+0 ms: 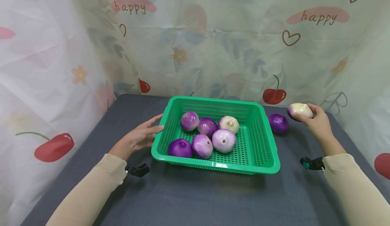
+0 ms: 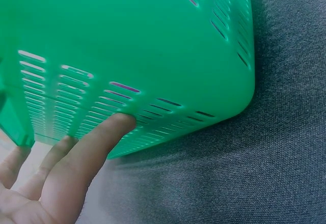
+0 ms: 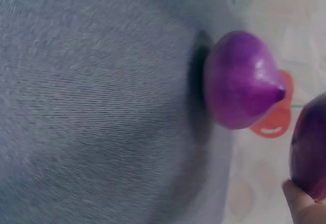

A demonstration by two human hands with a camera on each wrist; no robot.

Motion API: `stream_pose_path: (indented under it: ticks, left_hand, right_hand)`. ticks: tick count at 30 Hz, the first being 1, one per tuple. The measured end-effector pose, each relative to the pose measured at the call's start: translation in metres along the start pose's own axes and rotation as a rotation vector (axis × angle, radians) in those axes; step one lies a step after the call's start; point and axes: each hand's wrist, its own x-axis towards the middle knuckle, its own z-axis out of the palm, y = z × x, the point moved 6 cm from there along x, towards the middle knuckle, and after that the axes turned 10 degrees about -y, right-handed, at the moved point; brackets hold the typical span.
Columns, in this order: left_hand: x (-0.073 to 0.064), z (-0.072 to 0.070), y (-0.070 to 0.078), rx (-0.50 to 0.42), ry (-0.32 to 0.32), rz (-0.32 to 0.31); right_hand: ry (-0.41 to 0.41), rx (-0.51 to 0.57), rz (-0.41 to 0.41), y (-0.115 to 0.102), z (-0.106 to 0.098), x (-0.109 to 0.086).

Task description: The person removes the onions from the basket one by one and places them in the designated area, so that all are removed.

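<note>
A green perforated basket (image 1: 262, 141) stands mid-table with several purple and whitish onions (image 1: 202, 146) inside, toward its left half. My left hand (image 1: 137, 138) rests against the basket's left end, thumb near the rim; in the left wrist view its fingers (image 2: 97, 142) touch the slotted wall. To the right of the basket, my right hand (image 1: 318, 122) grips a pale onion with a purple end (image 1: 300, 110), raised above the table. Close by, a dark purple onion (image 1: 278, 123) lies on the table; the right wrist view shows this purple onion (image 3: 242, 81) beside the held one (image 3: 311, 147).
Dark grey cloth covers the table (image 1: 195, 195). A printed curtain (image 1: 213, 49) with cherries and "happy" lettering hangs behind it and along both sides. Black bands with devices (image 1: 312, 163) sit on both wrists.
</note>
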Motion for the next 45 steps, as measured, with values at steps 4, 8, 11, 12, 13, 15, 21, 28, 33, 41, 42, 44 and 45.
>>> stream_pose_path:
  ticks: [4,8,11,12,13,15,21,28,33,41,42,44,45]
  left_hand:
    - [-0.001,0.0,0.001,-0.009,0.004,0.001]
    - [-0.001,0.001,0.001,-0.011,0.004,0.003]
    - [0.0,0.001,0.0,-0.004,0.002,0.004]
    - [0.0,0.001,0.0,-0.002,0.0,0.005]
    - [0.0,0.001,0.0,-0.004,0.001,0.004]
    - [0.0,0.001,0.0,-0.004,-0.002,0.006]
    - [0.0,0.001,0.0,-0.012,-0.005,0.004]
    - [-0.001,0.001,0.001,-0.014,-0.005,0.005]
    - [-0.001,0.002,0.001,-0.013,-0.005,0.008]
    - [-0.001,0.001,0.001,-0.004,-0.003,0.009]
    - [-0.001,0.001,0.001,-0.006,-0.003,0.009]
    - [0.0,0.001,0.001,-0.001,-0.003,0.009]
    - [0.0,0.001,0.001,-0.007,0.001,0.007]
  right_hand:
    - [0.073,0.025,0.06,0.016,0.001,0.001]
    - [0.137,0.033,0.123,0.031,0.004,0.0]
    - [0.158,0.055,0.153,0.039,0.007,0.0]
    - [0.163,0.059,0.16,0.042,0.008,0.0]
    - [0.167,0.063,0.165,0.044,0.009,0.0]
    - [0.173,0.072,0.174,0.046,0.011,0.002]
    - [0.172,0.053,0.227,0.054,0.016,0.005]
    - [0.152,0.029,0.249,0.056,0.02,0.004]
    - [0.135,0.018,0.245,0.053,0.021,0.004]
    - [0.109,-0.001,0.245,0.052,0.022,0.004]
    - [0.103,-0.002,0.245,0.052,0.022,0.004]
    - [0.093,-0.002,0.244,0.051,0.023,0.004]
    - [0.089,-0.002,0.245,0.051,0.023,0.003]
